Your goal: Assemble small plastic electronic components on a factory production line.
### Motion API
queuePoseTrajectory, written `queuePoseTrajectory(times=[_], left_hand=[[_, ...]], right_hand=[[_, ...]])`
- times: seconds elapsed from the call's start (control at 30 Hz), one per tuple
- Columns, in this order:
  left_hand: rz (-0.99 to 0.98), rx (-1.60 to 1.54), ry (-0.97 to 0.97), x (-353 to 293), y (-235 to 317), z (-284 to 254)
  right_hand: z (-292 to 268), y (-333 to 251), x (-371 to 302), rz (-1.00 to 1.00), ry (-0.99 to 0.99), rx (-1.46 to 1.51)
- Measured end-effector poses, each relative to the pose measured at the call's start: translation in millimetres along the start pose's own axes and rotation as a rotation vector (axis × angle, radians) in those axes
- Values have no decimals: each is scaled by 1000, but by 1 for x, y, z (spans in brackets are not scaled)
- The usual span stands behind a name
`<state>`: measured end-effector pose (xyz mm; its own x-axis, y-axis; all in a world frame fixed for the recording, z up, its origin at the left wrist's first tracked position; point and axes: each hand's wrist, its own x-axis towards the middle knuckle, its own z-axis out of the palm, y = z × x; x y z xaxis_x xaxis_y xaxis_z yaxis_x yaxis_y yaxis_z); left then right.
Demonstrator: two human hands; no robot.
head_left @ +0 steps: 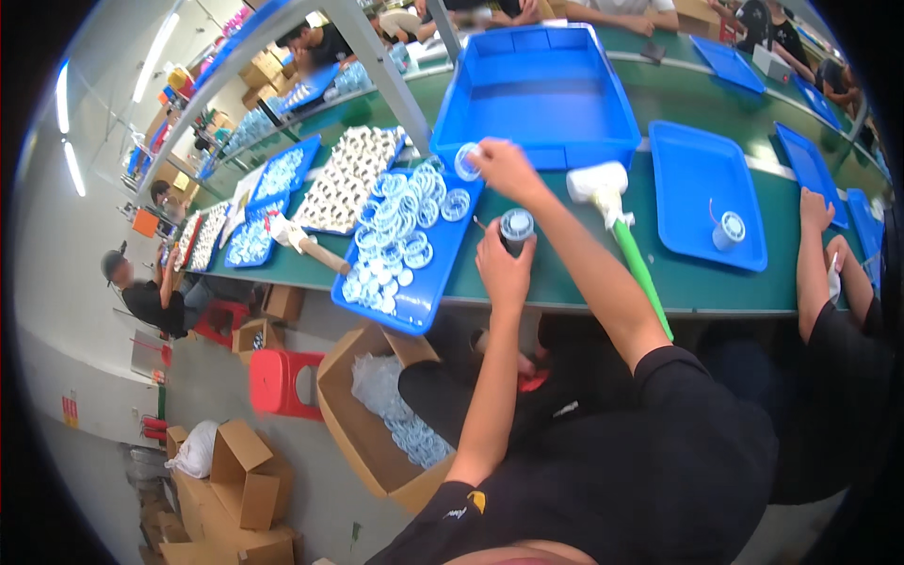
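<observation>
My left hand [504, 271] is wrapped round a dark, short cylinder [516, 230] with a pale slotted cap, held upright over the green bench. Between the fingertips of my right hand [510, 171] is a pale blue plastic ring [466, 161], up and to the left of the cylinder, apart from it. Below that ring lies a blue tray [426, 306] heaped with similar pale blue rings [391, 212] and small white discs [375, 285]. A mallet [600, 182] with a white-wrapped head and green handle lies to the right of my right forearm.
A deep blue bin [539, 151] stands behind my hands. On the right, another tray [695, 179] bears a similar cylinder [729, 231], near a co-worker's hand [815, 209]. Leftward lie a wooden-handled mallet [325, 254] and a tray of white parts [347, 179]. A carton [353, 443] sits below the bench.
</observation>
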<state>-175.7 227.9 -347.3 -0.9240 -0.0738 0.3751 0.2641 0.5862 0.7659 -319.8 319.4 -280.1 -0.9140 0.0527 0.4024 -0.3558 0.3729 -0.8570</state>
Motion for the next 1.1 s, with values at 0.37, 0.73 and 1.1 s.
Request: queuePoseTrajectory(times=[0.37,0.73,1.1], left_hand=[[34,-32,37,8,-1,5],[2,-166,20,5,-2,-1],[-47,-277,-92,15,-4,1]], right_hand=[[-85,32,-156,252,189,-227],[-79,32,-177,-29,105,-615],[-77,21,-171,42,243,-484]])
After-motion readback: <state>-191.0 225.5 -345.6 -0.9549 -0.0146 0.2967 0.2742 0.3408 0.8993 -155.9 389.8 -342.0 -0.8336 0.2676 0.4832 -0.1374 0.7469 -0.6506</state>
